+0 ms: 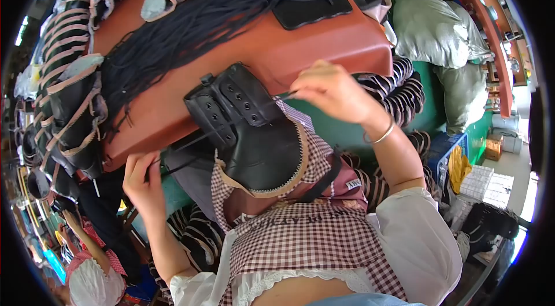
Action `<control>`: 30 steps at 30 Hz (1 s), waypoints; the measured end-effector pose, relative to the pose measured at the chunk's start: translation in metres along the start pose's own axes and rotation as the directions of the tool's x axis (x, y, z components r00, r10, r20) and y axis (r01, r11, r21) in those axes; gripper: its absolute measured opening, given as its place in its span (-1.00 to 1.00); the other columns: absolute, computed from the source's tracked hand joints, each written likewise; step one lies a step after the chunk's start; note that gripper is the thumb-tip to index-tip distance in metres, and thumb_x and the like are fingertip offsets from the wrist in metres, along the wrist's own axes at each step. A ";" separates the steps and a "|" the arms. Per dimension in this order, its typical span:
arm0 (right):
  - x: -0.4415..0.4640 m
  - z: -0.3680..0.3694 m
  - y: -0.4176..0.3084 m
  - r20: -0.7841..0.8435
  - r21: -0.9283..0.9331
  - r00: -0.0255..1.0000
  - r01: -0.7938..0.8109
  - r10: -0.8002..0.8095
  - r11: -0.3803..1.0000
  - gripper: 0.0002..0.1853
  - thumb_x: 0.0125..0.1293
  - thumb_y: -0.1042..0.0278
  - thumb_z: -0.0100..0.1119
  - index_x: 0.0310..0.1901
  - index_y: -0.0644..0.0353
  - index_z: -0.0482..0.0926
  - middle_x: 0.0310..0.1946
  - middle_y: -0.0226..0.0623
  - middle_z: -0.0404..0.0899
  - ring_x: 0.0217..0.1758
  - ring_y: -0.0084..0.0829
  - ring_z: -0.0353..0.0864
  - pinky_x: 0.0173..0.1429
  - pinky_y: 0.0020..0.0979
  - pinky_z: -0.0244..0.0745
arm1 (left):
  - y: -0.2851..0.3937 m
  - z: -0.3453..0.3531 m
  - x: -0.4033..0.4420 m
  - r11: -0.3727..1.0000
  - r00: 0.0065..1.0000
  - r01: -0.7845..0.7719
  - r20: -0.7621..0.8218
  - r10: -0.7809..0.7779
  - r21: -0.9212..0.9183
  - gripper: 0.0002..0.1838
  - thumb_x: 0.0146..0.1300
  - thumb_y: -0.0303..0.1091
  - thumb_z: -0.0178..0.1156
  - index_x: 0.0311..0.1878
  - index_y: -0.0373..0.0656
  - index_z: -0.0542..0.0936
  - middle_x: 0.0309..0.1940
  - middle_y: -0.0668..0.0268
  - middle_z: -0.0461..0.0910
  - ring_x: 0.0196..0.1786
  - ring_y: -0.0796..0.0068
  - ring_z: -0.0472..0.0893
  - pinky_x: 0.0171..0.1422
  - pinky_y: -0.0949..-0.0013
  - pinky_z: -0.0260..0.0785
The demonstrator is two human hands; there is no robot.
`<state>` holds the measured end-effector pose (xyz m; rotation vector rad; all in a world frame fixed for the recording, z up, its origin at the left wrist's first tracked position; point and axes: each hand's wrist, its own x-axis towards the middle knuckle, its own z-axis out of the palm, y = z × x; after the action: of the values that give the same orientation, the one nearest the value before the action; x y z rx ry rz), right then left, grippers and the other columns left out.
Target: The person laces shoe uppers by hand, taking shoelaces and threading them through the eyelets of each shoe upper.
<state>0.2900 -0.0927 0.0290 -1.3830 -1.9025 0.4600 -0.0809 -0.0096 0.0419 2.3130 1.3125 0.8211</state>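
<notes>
A black shoe upper (263, 155) with a zigzag-stitched tan edge lies in front of me, its toe toward my checked apron. Two eyelet flaps (243, 98) face up at its far end, resting against the brown table edge. A thin black shoelace (188, 144) runs out from the flaps to both sides. My left hand (143, 181), low on the left, is closed on one end of it. On the right, my right hand (329, 89) pinches the other end just beside the flap. Both hands are apart from the upper itself.
Many loose black laces (191, 28) lie heaped across the brown table (300, 45), near a flat black pad (312, 8). Stacked shoe uppers (66, 86) line its left side. Stuffed pale sacks (430, 31) stand at right. Another person (95, 271) sits at lower left.
</notes>
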 end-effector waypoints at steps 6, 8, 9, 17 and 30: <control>-0.031 -0.044 0.025 -0.126 0.144 0.921 -0.350 0.368 0.926 -0.86 0.29 0.51 0.16 -0.17 0.33 0.64 -0.36 -0.32 0.67 -0.32 -0.57 0.57 -0.22 -0.52 0.47 | -0.031 -0.006 -0.051 0.822 0.913 0.380 0.314 -0.260 -0.424 -0.92 0.16 -0.63 0.24 -0.26 -0.36 0.60 -0.44 0.39 0.43 -0.39 0.63 0.36 -0.31 0.56 0.17; -0.034 -0.048 0.032 -0.164 0.161 0.898 -0.385 0.409 0.909 -0.86 0.29 0.52 0.16 -0.18 0.34 0.64 -0.34 -0.36 0.67 -0.31 -0.60 0.56 -0.20 -0.53 0.47 | -0.036 0.004 -0.059 0.820 0.905 0.393 0.333 -0.264 -0.417 -0.92 0.16 -0.62 0.25 -0.26 -0.37 0.60 -0.44 0.40 0.43 -0.39 0.63 0.36 -0.31 0.56 0.16; -0.034 -0.050 0.036 -0.203 0.185 0.872 -0.413 0.446 0.892 -0.87 0.29 0.53 0.17 -0.19 0.35 0.65 -0.32 -0.40 0.67 -0.30 -0.63 0.55 -0.19 -0.54 0.47 | -0.037 0.008 -0.062 0.821 0.897 0.403 0.350 -0.269 -0.403 -0.92 0.16 -0.62 0.26 -0.26 -0.38 0.60 -0.45 0.40 0.43 -0.39 0.63 0.35 -0.30 0.56 0.15; -0.019 -0.019 0.041 -0.134 0.956 0.932 0.211 0.337 -0.205 -0.88 0.31 0.58 0.06 -0.22 0.20 0.60 -0.23 -0.22 0.59 -0.41 -0.46 0.54 -0.24 -0.42 0.47 | -0.006 0.037 -0.073 0.852 0.726 0.498 0.613 -0.311 -0.158 -0.92 0.09 -0.62 0.27 -0.32 -0.34 0.61 -0.44 0.30 0.53 -0.36 0.50 0.48 -0.26 0.45 0.28; -0.004 0.091 -0.010 -0.134 0.349 0.920 -0.303 0.368 0.887 -0.88 -0.02 0.68 0.29 -0.40 0.29 0.62 -0.49 -0.34 0.48 -0.43 -0.52 0.47 -0.31 -0.51 0.36 | 0.063 0.130 0.009 0.996 0.998 -0.069 -0.007 0.069 -0.062 -0.81 -0.13 -0.53 0.43 -0.43 -0.05 0.64 0.48 0.12 0.10 0.50 -0.31 -0.12 0.46 -0.20 -0.10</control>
<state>0.2180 -0.0880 -0.0268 -1.4779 -1.3557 0.7397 0.0473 -0.0363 -0.0197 2.3198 1.1974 0.8775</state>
